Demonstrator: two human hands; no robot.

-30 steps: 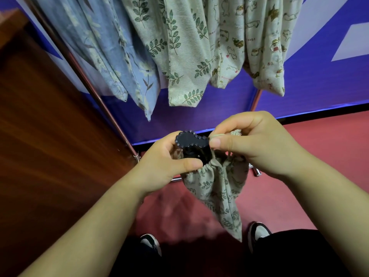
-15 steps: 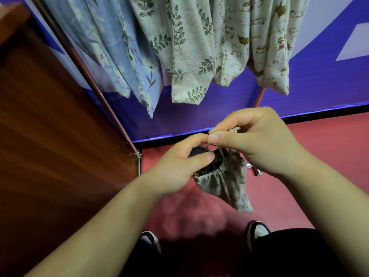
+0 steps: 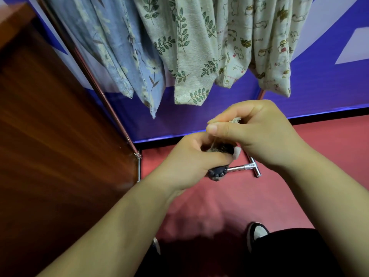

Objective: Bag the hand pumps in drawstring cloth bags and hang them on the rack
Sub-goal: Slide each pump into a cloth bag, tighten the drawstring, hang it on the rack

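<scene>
**Change.** A second ago the black, stud-rimmed hand pump (image 3: 217,173) stood proud of the mouth of the cream, leaf-printed cloth bag (image 3: 237,153), and the bag's body hung free below the hands. Half a second ago the pump had been pressed down into the gathered mouth. Now the hanging body is gone from sight and the whole bundle is drawn up between the hands.

**Grip.** The left hand (image 3: 189,162) is curled tight round the bundle. The right hand (image 3: 263,136) is held just above it, thumb and forefinger pinched on the pale drawstring cord (image 3: 214,143). The cord's frayed end shows at the knuckles.

**Judged.** Cinching is taken to be under way, but closure is not confirmed. Hanging on the chrome metal rack (image 3: 95,84) is not yet done. A blue floral bag (image 3: 119,47), a second leaf-print bag (image 3: 185,47) and a cream animal-print bag (image 3: 259,37) are already hung there.

**Hidden.**
- Nearly all of the held bag is covered by the left hand, and only a pale scrap is seen.
- A dark studded edge juts out under the left palm. Whether it is bare or cloth-covered cannot be told.
- The rack's top rail is cut off by the frame.
- The brown wooden panel (image 3: 50,136) at left is smeared by blur.
</scene>
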